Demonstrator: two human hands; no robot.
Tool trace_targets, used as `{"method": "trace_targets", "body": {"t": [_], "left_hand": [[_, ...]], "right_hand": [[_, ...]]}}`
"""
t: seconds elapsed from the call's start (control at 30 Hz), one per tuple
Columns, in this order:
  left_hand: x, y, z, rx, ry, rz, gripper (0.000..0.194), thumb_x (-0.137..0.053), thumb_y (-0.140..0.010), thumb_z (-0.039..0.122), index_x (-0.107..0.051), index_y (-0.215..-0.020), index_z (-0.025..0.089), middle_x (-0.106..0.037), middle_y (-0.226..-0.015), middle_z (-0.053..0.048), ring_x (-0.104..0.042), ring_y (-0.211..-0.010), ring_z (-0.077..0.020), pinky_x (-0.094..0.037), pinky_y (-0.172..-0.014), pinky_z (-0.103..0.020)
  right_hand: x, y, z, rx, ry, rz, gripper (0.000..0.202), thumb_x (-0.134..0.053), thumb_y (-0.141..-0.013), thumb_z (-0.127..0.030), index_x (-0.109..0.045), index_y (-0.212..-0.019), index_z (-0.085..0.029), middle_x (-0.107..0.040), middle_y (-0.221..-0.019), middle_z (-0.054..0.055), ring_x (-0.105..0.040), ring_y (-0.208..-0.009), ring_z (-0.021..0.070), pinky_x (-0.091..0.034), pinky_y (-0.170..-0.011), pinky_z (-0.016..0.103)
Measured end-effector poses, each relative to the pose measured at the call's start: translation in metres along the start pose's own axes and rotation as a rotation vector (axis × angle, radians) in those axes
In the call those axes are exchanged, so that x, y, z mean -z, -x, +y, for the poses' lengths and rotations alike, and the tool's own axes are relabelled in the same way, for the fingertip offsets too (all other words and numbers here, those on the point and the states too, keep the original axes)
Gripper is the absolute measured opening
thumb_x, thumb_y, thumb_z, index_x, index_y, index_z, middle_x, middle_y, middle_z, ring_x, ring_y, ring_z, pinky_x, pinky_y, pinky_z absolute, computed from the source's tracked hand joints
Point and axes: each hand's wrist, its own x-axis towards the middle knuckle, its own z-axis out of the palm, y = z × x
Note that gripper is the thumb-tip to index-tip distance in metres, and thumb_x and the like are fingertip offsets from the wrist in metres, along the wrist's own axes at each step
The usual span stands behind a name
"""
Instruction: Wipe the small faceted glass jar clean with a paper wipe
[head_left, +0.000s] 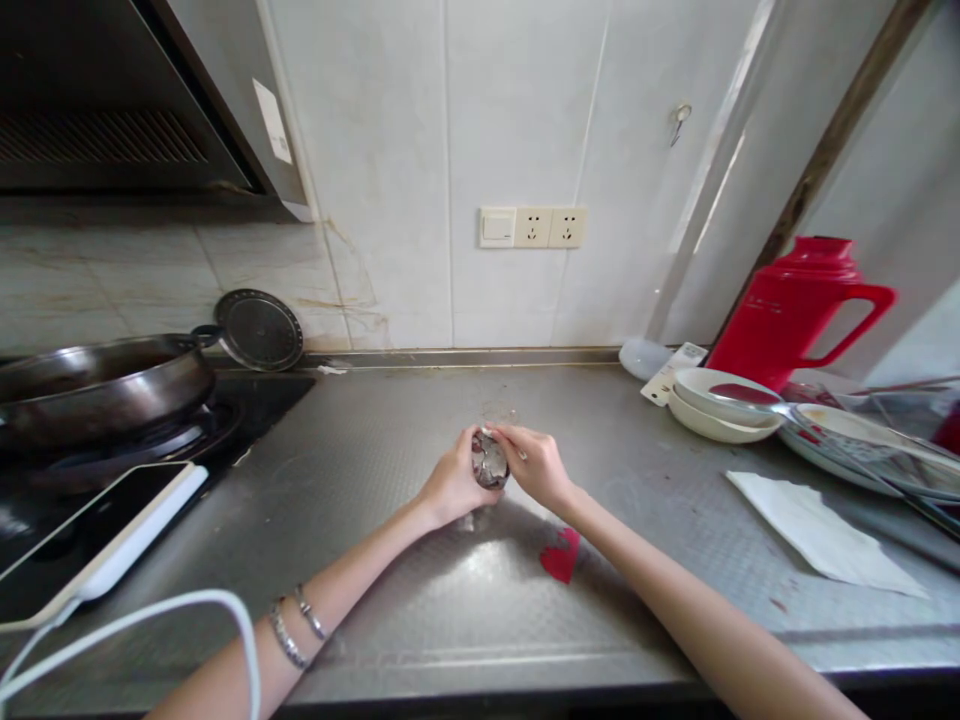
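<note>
A small round container point(490, 462) with a shiny, crumpled-looking silvery top is held over the middle of the metal counter. My left hand point(455, 482) wraps round its left side and lower edge. At its upper right, my right hand point(536, 462) has its fingers pinched together at the rim; a small pale thing shows by those fingers, too small to name. Just below my right wrist, a red heart-shaped piece point(561, 556) lies on the counter.
On the left are a pan point(105, 390) on the stove, a leaning dark round lid point(259, 330) and a phone point(90, 540) with a white cable. Stacked bowls point(724, 405), a red thermos point(795, 310) and a white paper point(825, 530) lie on the right.
</note>
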Motion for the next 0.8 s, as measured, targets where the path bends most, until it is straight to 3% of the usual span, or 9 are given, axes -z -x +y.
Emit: {"method": "trace_targets", "body": {"t": [0.13, 0.2, 0.3, 0.43, 0.5, 0.7, 0.8], "left_hand": [[-0.001, -0.002, -0.003, -0.046, 0.055, 0.019, 0.07, -0.077, -0.056, 0.024, -0.045, -0.118, 0.018, -0.066, -0.103, -0.008, -0.064, -0.09, -0.024, -0.049, -0.076, -0.033], [-0.001, -0.004, -0.003, -0.067, 0.087, 0.032, 0.07, -0.077, -0.055, 0.025, -0.045, -0.117, 0.018, -0.066, -0.103, -0.007, -0.064, -0.088, -0.0223, -0.049, -0.075, -0.031], [-0.001, -0.004, -0.003, -0.036, 0.058, 0.039, 0.072, -0.078, -0.056, 0.026, -0.044, -0.119, 0.019, -0.065, -0.103, -0.006, -0.064, -0.084, -0.0204, -0.05, -0.074, -0.031], [0.0, -0.002, 0.001, 0.029, 0.0, 0.034, 0.084, -0.08, -0.052, 0.024, -0.04, -0.125, 0.018, -0.066, -0.102, -0.006, -0.064, -0.081, -0.0199, -0.05, -0.074, -0.031], [0.0, -0.002, 0.002, 0.031, 0.005, 0.029, 0.085, -0.08, -0.051, 0.024, -0.039, -0.125, 0.018, -0.066, -0.103, -0.006, -0.065, -0.083, -0.0203, -0.05, -0.075, -0.032], [-0.001, -0.002, 0.001, -0.036, 0.021, 0.027, 0.072, -0.077, -0.057, 0.027, -0.041, -0.118, 0.019, -0.066, -0.099, -0.006, -0.064, -0.083, -0.0199, -0.049, -0.072, -0.03], [-0.002, -0.003, 0.0, -0.032, 0.03, 0.029, 0.073, -0.077, -0.057, 0.027, -0.041, -0.119, 0.018, -0.066, -0.096, -0.005, -0.064, -0.078, -0.0187, -0.05, -0.07, -0.029]], "right_hand": [[0.001, 0.004, -0.008, 0.228, -0.037, -0.089, 0.031, -0.046, -0.092, -0.02, -0.065, -0.116, -0.022, -0.069, -0.114, 0.008, -0.063, -0.11, 0.0213, -0.054, -0.093, 0.037], [0.001, 0.005, -0.01, 0.27, -0.063, -0.108, 0.031, -0.047, -0.092, -0.018, -0.064, -0.117, -0.022, -0.067, -0.117, 0.008, -0.061, -0.114, 0.0211, -0.052, -0.096, 0.036], [0.001, 0.002, -0.009, 0.191, -0.071, -0.02, 0.029, -0.047, -0.092, -0.019, -0.066, -0.114, -0.022, -0.07, -0.113, 0.007, -0.066, -0.105, 0.0205, -0.054, -0.092, 0.033], [-0.001, -0.001, -0.002, -0.019, -0.035, 0.072, 0.025, -0.048, -0.093, -0.023, -0.071, -0.102, -0.022, -0.075, -0.095, 0.005, -0.073, -0.079, 0.0178, -0.059, -0.071, 0.025], [-0.003, 0.0, 0.0, -0.034, -0.01, 0.093, 0.024, -0.049, -0.093, -0.023, -0.072, -0.1, -0.021, -0.076, -0.091, 0.005, -0.073, -0.075, 0.0176, -0.059, -0.067, 0.025], [-0.003, 0.004, -0.004, 0.297, 0.023, 0.071, 0.028, -0.047, -0.093, -0.016, -0.065, -0.114, -0.019, -0.071, -0.108, 0.01, -0.067, -0.102, 0.0192, -0.056, -0.088, 0.031], [-0.001, 0.002, -0.005, 0.311, -0.002, 0.037, 0.029, -0.047, -0.093, -0.016, -0.065, -0.115, -0.019, -0.071, -0.11, 0.009, -0.067, -0.104, 0.0192, -0.056, -0.09, 0.031]]}}
